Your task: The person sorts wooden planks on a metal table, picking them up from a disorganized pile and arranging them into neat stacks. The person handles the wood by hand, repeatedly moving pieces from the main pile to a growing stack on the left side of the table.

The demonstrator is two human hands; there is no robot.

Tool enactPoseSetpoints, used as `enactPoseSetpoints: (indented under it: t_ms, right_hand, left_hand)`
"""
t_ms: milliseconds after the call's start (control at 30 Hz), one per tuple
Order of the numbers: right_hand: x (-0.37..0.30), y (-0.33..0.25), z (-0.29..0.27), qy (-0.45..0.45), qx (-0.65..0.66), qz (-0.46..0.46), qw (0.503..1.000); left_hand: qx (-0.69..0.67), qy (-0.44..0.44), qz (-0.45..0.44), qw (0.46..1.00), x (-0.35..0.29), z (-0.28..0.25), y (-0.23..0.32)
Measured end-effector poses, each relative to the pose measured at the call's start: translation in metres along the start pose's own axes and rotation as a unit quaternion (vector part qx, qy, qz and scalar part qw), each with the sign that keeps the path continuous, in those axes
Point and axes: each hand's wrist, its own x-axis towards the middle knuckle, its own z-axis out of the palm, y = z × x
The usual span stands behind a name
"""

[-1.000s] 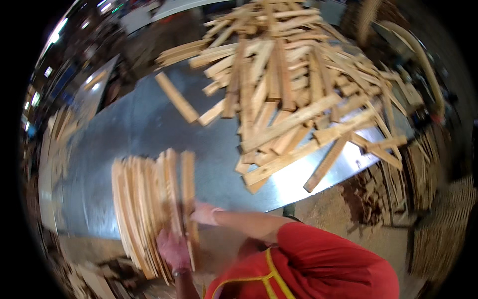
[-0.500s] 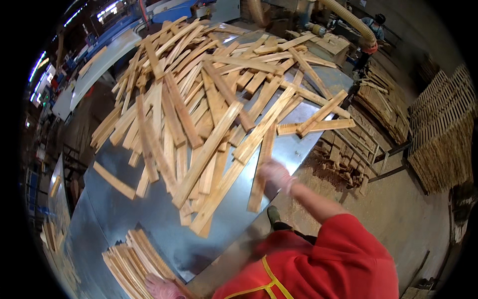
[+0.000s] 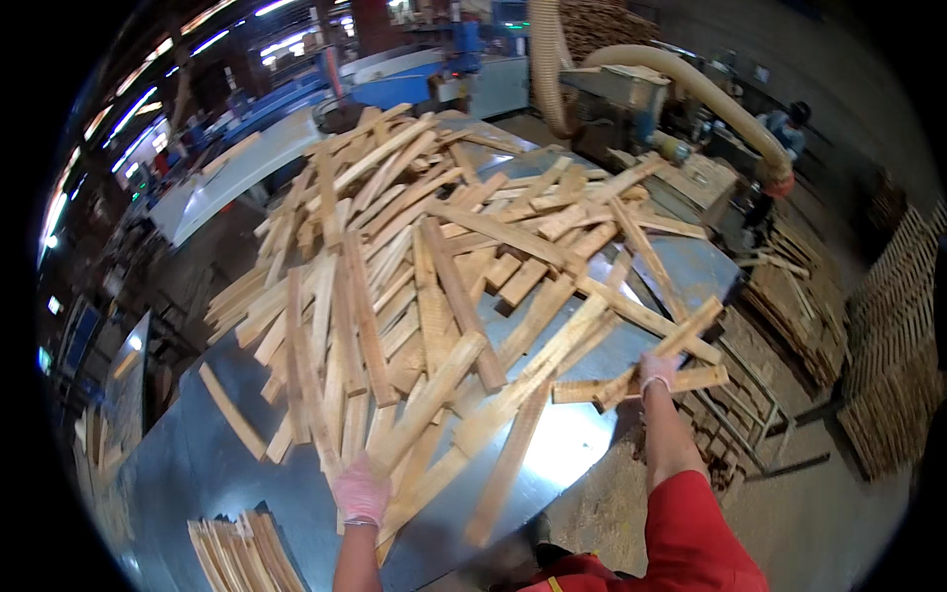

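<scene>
A large heap of loose wooden strips (image 3: 456, 232) lies crisscrossed on a shiny metal table (image 3: 212, 459). My left hand (image 3: 360, 490), in a thin pinkish glove, is closed over the near end of a long pale strip (image 3: 429, 405) at the heap's front. Farther right, my gloved right hand (image 3: 658, 373) grips a short strip (image 3: 693, 324) that slants across another strip (image 3: 582, 391) near the table's right edge. The fingertips of both hands are partly hidden. At the near left stands a neat row of strips (image 3: 242, 553) packed side by side.
A hose (image 3: 700, 74) curves over machinery behind the table. At the right are stacked slatted wood (image 3: 893, 365) and a low pile of boards (image 3: 794, 306). A person (image 3: 789, 128) is at the far right. Another light-coloured table (image 3: 232, 187) stands at the back left.
My left hand has left the packed row and moved up to the heap's near end. My right hand has moved right and away from me onto a short strip. The view has tilted up.
</scene>
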Motion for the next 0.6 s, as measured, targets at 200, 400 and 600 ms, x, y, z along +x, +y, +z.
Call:
enactPoseSetpoints:
  t_ms: [200, 400, 600]
  right_hand:
    - [0.058, 0.084, -0.021, -0.306, 0.177, -0.148, 0.924]
    - [-0.169, 0.054, -0.064, -0.481, 0.237, 0.116, 0.836]
    - [-0.318, 0.06, -0.079, -0.575, 0.114, 0.015, 0.81]
  left_hand:
    - [-0.185, -0.082, -0.049, 0.978, -0.066, 0.022, 0.001]
    - [-0.237, 0.153, -0.167, 0.945, -0.187, 0.076, -0.129]
    - [-0.017, 0.086, -0.271, 0.958, -0.284, 0.059, -0.222]
